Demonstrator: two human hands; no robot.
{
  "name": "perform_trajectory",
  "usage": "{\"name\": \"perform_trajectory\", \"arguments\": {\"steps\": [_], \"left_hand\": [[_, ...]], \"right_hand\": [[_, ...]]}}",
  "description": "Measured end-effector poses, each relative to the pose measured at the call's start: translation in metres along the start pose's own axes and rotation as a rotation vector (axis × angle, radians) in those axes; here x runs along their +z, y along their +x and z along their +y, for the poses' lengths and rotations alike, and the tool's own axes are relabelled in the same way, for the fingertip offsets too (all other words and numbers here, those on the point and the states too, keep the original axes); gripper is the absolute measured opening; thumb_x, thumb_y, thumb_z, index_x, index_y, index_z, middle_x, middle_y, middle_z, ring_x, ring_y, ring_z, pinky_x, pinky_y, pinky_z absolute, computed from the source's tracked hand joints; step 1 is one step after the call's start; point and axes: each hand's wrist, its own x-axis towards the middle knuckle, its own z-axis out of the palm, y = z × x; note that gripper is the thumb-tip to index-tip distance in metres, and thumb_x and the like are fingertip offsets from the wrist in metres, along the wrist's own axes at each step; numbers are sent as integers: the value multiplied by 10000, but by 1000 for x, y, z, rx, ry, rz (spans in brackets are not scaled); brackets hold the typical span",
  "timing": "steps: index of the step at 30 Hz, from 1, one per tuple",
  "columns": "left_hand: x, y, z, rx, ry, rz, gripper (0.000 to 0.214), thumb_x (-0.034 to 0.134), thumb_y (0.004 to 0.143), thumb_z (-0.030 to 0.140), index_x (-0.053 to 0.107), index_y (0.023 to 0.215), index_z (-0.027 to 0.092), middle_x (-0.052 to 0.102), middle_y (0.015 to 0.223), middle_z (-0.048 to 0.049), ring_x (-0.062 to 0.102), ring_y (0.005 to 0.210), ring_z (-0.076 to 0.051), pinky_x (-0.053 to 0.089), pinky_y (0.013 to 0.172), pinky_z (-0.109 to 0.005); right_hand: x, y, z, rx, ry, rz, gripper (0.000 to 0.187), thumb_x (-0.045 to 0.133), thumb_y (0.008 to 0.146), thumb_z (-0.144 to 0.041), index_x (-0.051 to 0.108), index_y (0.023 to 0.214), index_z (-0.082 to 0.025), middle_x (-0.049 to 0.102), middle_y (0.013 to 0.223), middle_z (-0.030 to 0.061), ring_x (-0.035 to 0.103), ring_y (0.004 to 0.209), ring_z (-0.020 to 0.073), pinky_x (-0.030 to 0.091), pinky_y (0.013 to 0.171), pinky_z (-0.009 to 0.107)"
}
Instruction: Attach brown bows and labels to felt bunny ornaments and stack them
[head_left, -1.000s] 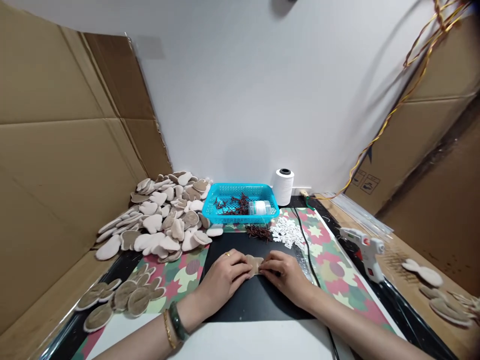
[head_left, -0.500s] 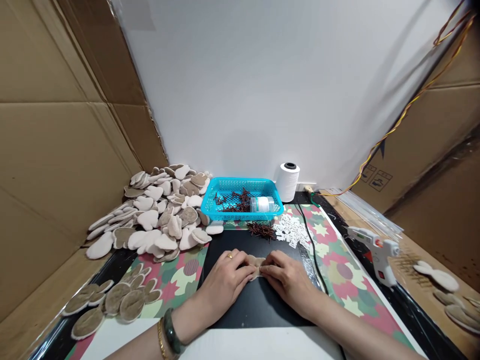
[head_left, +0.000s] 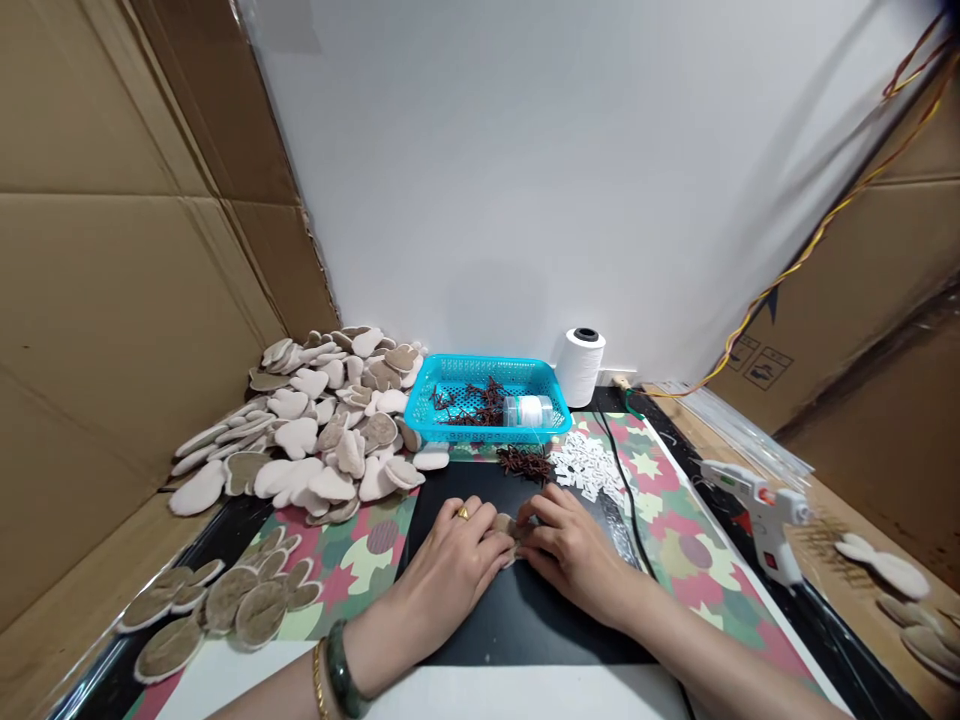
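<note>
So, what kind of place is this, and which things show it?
Probably a small handicraft workstation: a hot glue gun, a large pile of fuzzy cut-out shapes, and a blue plastic basket holding dark red sprigs.

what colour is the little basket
The mesh basket is bright turquoise, shown clearly in the head view.

Fuzzy matt cloth on that beige piece [head_left: 507,530], and at the far end a glossy blue plastic basket [head_left: 457,362] — dull cardboard [head_left: 112,300] left, smooth white plastic glue gun [head_left: 761,510] right!
</note>
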Motion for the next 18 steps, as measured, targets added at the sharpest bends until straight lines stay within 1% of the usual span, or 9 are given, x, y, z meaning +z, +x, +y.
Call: {"name": "perform_trajectory", "arguments": {"steps": [3,8,11,14,18], "left_hand": [[2,0,0,-24,-16,10,110,631,968,156,694,1027,223,609,967,-40,531,913,-238,348,827,-383],[6,-2,0,-40,-37,33,131,648,953,135,695,1031,229,615,966,-29,520,898,-231,322,830,-382],[6,-3,-1,-63,-104,62,147,639,959,137,703,1040,242,599,938,-23,516,880,-217,310,819,-373],[6,-5,-4,-100,-174,83,127,650,964,179,720,1034,259,570,910,-19,520,877,-209,297,805,-366],[6,-4,-8,-123,-182,90,89,673,952,219,738,998,257,555,900,-23,516,874,-210,290,797,-368]], "right_hand": [[3,-1,5,29,66,7,157,664,962,-176,738,826,-202,681,1035,66,545,945,224,463,797,367],[2,0,14,79,164,-39,134,732,921,-191,753,794,-229,694,1031,38,561,961,212,465,843,364],[2,3,17,111,211,-56,122,777,876,-169,758,777,-237,707,1003,17,573,947,200,454,859,360],[4,4,18,131,233,-53,134,804,835,-137,751,758,-234,719,992,4,581,940,199,438,860,362],[7,4,16,132,240,-19,170,787,811,-81,723,740,-222,726,960,-7,585,921,193,416,872,367]]}}
